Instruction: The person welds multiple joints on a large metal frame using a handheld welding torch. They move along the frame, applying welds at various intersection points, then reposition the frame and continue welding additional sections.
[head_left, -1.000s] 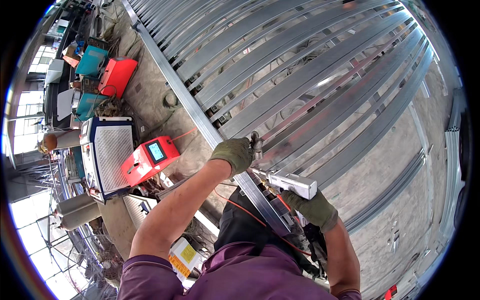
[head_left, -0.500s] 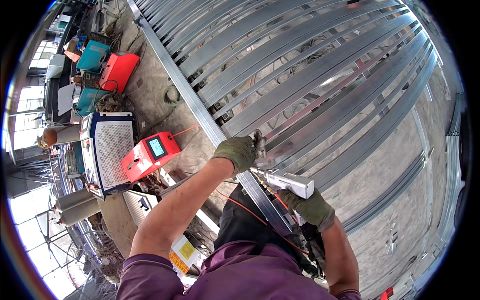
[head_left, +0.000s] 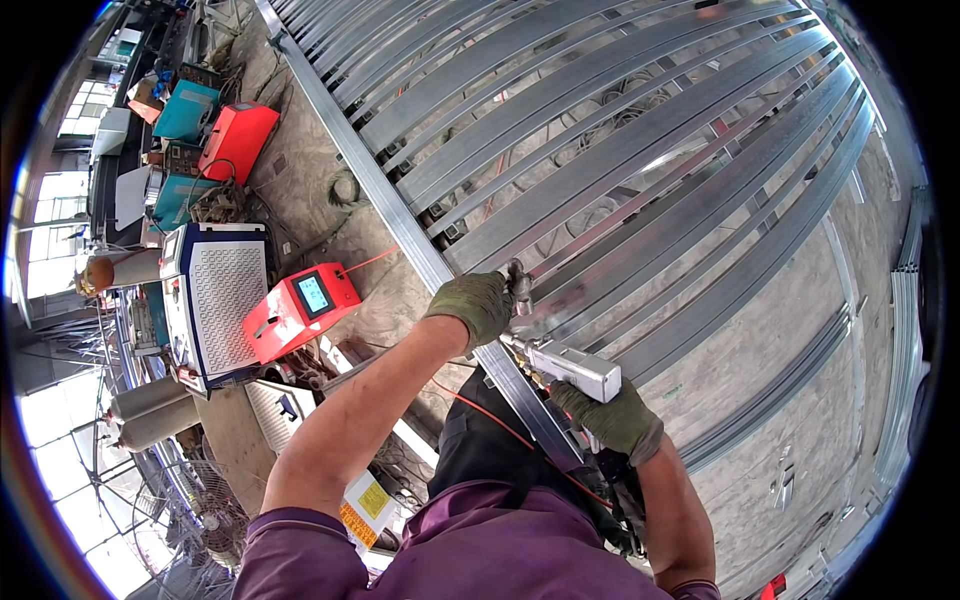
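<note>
My left hand (head_left: 472, 308), in a dark green glove, is closed on a shiny, rounded metal piece (head_left: 518, 284) at the corner of a steel frame. Whether that piece is a clamp I cannot tell. Its lower part is against the long edge rail (head_left: 375, 190), where the flat steel bars (head_left: 600, 245) meet it. My right hand (head_left: 622, 420), gloved alike, grips the handle of a silver-white welding gun (head_left: 575, 368). The gun's nozzle points left, just below the metal piece; its tip is partly hidden. Cable and hose run down from the gun beside my body.
A red wire feeder (head_left: 290, 318) with a lit screen stands at left, by a white-and-blue machine cabinet (head_left: 222, 300). Red and teal machines (head_left: 238, 140) sit farther back. An orange hose (head_left: 480, 412) crosses my legs. More steel profiles (head_left: 790, 385) lie on the floor at right.
My right hand and the rear of the welding gun have shifted slightly left and down. My left hand stays in place on the metal piece.
</note>
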